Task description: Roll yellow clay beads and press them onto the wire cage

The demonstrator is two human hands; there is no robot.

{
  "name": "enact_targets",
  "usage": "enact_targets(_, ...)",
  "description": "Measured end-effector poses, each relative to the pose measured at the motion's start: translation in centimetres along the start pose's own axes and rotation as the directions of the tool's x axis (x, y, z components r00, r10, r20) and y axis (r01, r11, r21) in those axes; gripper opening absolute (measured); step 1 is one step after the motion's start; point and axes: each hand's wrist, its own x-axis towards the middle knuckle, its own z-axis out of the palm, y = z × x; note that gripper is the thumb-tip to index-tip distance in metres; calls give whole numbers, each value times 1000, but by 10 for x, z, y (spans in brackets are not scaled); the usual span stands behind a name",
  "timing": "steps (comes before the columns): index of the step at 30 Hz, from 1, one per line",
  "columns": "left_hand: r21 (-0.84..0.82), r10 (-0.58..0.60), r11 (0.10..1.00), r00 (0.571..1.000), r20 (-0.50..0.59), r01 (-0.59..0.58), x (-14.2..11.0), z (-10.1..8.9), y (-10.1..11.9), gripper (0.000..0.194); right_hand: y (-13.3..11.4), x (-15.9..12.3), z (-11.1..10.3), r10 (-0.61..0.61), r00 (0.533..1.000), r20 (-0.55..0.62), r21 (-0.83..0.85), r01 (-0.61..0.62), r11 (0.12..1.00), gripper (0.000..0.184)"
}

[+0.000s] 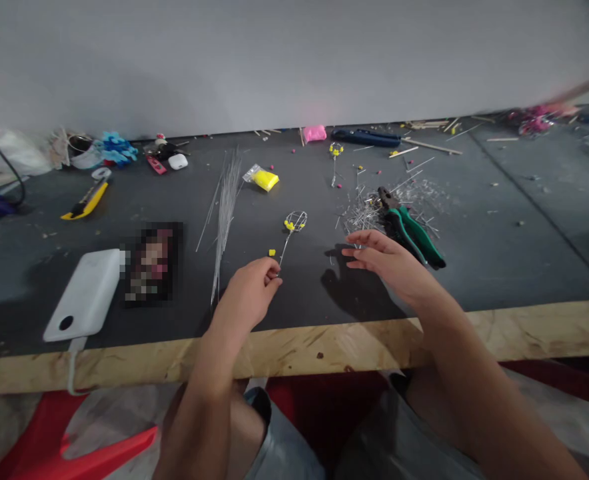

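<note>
Between the thumb and fingers of my left hand [251, 288] is the stem of a small wire piece [295, 223], whose looped wire head carries several yellow bits. A loose yellow bit [272, 253] lies just beyond these fingers. My right hand [389, 261] hovers over the table with its fingers apart and nothing in them. Close to it are green-handled pliers [414, 233], lying on a scattered heap of short wire pieces [362, 212]. A second wire piece with yellow bits [335, 155] lies farther back. Long straight wires [227, 200] lie in a bundle left of centre.
A yellow clay packet [264, 179], a pink lump [315, 133] and a dark blue tool handle [367, 138] lie toward the wall. On the left are a yellow cutter [88, 201], a white power bank [82, 297] with a cable, and a pixelated phone-like object [155, 263]. A wooden edge [324, 350] runs along the front.
</note>
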Motion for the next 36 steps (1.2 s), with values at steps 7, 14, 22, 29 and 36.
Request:
enact_targets(7,-94,60,994,998,20,-58,13,15,17,12,1,2,-1,16,1000,-6,4,-16,1000,17)
enact_targets(14,-123,57,990,994,-91,-68,16,-8,22,17,2,2,0,19,1000,15,50,-20,999,16)
enact_targets(22,-26,219,976,958,185,-218,12,2,15,31,5,6,2,32,999,31,37,-33,999,15)
enact_targets(29,-29,214,977,965,153,-213,23,14,17,27,9,8,2,29,999,30,31,-30,999,14)
enact_targets(36,-26,170,985,985,32,-170,31,18,23,17,8,8,2,28,999,38,55,-31,998,15)
